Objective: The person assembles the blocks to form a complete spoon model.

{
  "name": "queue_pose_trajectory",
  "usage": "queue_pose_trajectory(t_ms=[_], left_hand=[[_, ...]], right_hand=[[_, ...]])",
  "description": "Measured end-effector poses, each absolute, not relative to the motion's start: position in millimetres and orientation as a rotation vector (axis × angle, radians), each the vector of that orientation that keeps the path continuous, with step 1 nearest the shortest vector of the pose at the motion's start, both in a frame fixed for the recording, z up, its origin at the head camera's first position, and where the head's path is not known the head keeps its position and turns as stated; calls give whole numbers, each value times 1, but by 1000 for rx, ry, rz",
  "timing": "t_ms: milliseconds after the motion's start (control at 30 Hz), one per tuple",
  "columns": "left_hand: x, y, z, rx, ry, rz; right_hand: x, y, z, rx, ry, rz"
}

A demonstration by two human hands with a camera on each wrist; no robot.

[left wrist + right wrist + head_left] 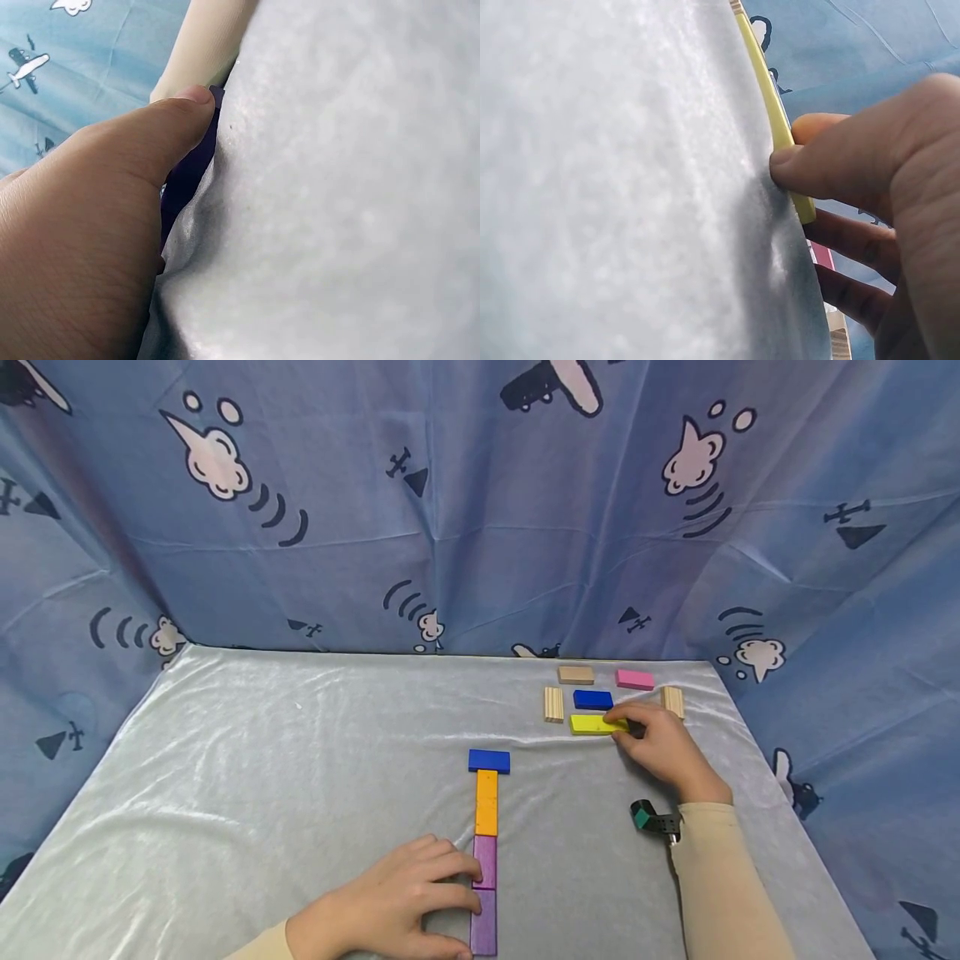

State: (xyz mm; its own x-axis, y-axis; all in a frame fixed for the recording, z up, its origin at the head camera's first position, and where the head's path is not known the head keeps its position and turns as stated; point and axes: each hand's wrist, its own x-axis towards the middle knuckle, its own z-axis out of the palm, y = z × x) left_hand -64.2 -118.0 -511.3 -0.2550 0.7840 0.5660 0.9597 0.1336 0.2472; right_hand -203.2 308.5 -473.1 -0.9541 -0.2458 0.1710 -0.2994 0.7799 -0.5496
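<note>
— Left?
— Left hand [405, 893]: fingers spread; touches, without clasping, two purple oblong wooden blocks [488, 897], end to end.
— Right?
— Yellow oblong wooden block [591, 725]: lies flat on grey velvety cloth [300, 735], just nearer than blue oblong wooden block [592, 700]. Right hand [663, 747]: pinches yellow block, thumb and finger narrow.
— Risks?
— Possibly purple blocks skewed by finger pressure; possibly blue block knocked by careless pull.
— Edges, room?
— Room widest leftward; gap between purple and yellow; right cloth edge near right hand.
</note>
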Motion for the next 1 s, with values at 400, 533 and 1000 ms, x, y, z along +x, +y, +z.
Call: queue_pose_trajectory(t_ms=[400, 533, 1000], left_hand=[[-64, -118, -511, -1698, -2111, -813], [-64, -117, -511, -1694, -2128, -819], [-63, -118, -513, -1687, -2144, -841]], right_hand=[[-201, 310, -472, 479, -2839, 890], [-202, 312, -472, 481, -2821, 875], [-202, 303, -464, 487, -2790, 887]])
